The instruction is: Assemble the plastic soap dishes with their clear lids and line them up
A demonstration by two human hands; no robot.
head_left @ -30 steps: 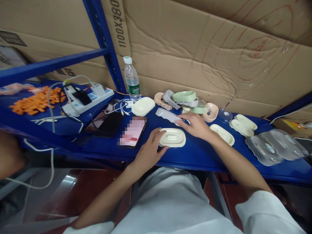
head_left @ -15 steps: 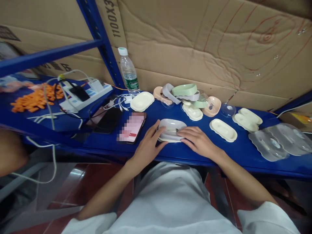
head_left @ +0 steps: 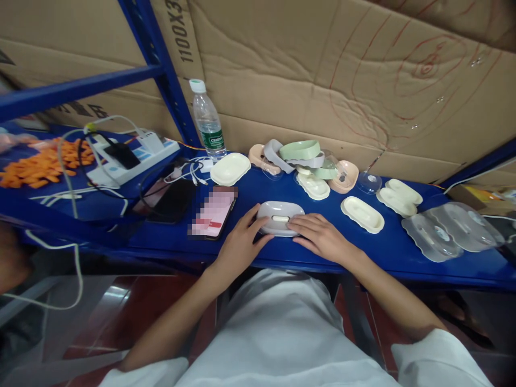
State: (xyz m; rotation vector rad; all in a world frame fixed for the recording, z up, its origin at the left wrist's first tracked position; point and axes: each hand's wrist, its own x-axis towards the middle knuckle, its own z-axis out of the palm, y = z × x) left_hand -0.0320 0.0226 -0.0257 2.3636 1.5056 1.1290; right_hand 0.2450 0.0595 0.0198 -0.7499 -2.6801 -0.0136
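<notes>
"Where's the grey dish?"
"Right in front of the person at the blue shelf, between the hands, with a pale strip showing in its middle."
"And the left hand?"
"Thumb and fingers clasp its left end, near the phone."
"The right hand?"
"Fingers lie on its right end; whether they grip, I can't tell."

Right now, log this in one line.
left hand: touching left end of oval, pale-grey, glossy dish | right hand: touching right end | dish centre: narrow cream strip showing
</notes>
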